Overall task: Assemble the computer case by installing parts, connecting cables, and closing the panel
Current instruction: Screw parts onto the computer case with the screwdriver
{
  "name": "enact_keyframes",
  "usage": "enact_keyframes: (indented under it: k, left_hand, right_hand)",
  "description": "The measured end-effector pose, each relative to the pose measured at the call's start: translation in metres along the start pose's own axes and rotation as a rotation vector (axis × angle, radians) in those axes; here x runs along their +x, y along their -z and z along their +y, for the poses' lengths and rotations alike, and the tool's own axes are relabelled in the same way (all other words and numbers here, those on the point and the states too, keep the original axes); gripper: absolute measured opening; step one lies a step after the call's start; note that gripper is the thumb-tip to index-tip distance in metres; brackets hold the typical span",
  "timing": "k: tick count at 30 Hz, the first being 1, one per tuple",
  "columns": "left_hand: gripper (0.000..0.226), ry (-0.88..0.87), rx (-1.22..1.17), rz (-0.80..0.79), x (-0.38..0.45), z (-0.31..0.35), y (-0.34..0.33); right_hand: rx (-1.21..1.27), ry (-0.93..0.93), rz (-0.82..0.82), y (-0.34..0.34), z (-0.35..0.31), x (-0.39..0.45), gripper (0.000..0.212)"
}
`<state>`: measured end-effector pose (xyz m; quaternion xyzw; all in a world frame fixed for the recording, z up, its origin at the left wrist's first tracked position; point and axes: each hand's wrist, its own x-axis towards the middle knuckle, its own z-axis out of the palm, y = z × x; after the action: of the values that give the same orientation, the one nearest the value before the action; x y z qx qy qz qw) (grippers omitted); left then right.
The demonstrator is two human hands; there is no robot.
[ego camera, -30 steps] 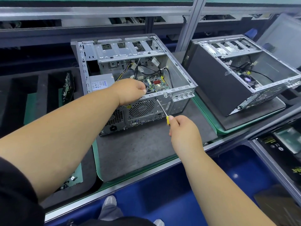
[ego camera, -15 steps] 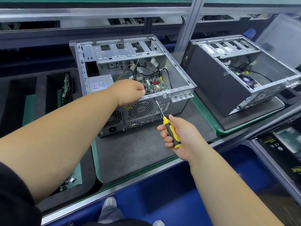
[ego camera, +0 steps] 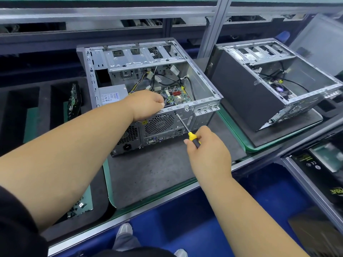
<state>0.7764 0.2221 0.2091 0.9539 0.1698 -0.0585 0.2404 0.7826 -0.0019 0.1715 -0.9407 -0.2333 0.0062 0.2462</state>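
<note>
Open computer case [ego camera: 200, 84] sits frame centre. Right hand [ego camera: 207, 151] grips screwdriver [ego camera: 185, 127], tip at rear-edge screw; left hand [ego camera: 146, 103] curled over rim, contents unclear. Keep shaft square, press firmly.

Both forearms are bare from the elbow down, with no watch, ring, band or glove visible on either. The left hand [ego camera: 146, 104] and the right hand [ego camera: 207, 151] show short, plain nails on the fingers [ego camera: 187, 142]. A black sleeve [ego camera: 16, 225] covers the left upper arm. Below, grey trousers [ego camera: 126, 242] and pale grey shoes [ego camera: 125, 229] with light soles are visible.
</note>
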Motion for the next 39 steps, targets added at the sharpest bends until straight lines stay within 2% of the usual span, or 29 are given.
enact_keyframes:
  k: [2,4,6,7,9,13,17,21,26,28,30,32,34,35,36,39]
  left_hand:
    - [0.030,-0.003,0.004,-0.001,0.000,0.000,0.000]
    - [0.029,-0.004,0.001,0.001,0.000,0.000,-0.001]
    - [0.028,-0.003,-0.004,0.004,0.000,0.000,-0.001]
    - [0.028,-0.002,-0.004,0.005,0.000,0.000,-0.002]
    - [0.028,0.000,-0.001,0.004,0.000,0.000,-0.002]
    - [0.029,0.007,-0.016,0.008,0.000,0.000,-0.001]
    - [0.027,0.039,-0.058,0.005,0.001,-0.001,-0.002]
    - [0.028,0.055,-0.049,0.000,0.003,-0.004,-0.004]
    - [0.032,-0.012,0.048,-0.006,-0.001,-0.004,-0.006]
    - [0.032,-0.078,0.093,0.072,-0.006,-0.002,-0.013]
    - [0.038,-0.184,0.090,0.311,-0.018,0.002,-0.022]
    - [0.033,-0.283,-0.027,0.540,-0.034,0.007,-0.032]
    - [0.015,-0.266,-0.206,0.576,-0.048,0.013,-0.047]
    - [0.006,-0.182,-0.325,0.511,-0.053,0.018,-0.055]
    - [0.006,-0.059,-0.470,0.410,-0.054,0.023,-0.063]
    - [0.018,0.330,-0.930,0.112,-0.049,0.034,-0.081]
  right_hand:
    - [0.201,-0.129,-0.110,0.003,0.001,0.004,0.029]
    - [0.521,-0.350,-0.278,0.007,-0.002,0.012,0.032]
    - [0.800,-0.569,-0.454,0.008,-0.005,0.018,0.045]
    - [0.840,-0.619,-0.507,0.008,-0.005,0.020,0.049]
    - [0.806,-0.618,-0.529,0.007,-0.005,0.022,0.044]
    - [0.878,-0.538,-0.430,0.002,0.001,0.014,0.019]
    - [0.856,-0.549,-0.434,0.002,-0.002,0.013,0.022]
    - [0.970,-0.663,-0.538,0.007,-0.008,0.018,0.043]
    - [0.910,-0.592,-0.459,0.001,-0.005,0.016,0.019]
    - [0.983,-0.552,-0.426,-0.001,-0.003,0.015,0.016]
    - [1.009,-0.537,-0.425,0.000,-0.002,0.014,0.016]
    - [1.005,-0.532,-0.430,0.000,-0.002,0.015,0.018]
    - [0.999,-0.527,-0.430,0.000,-0.002,0.014,0.018]
    - [0.996,-0.521,-0.430,-0.001,-0.001,0.014,0.017]
    - [0.988,-0.513,-0.431,-0.002,0.000,0.014,0.016]
    - [0.937,-0.477,-0.435,-0.002,0.004,0.013,0.016]
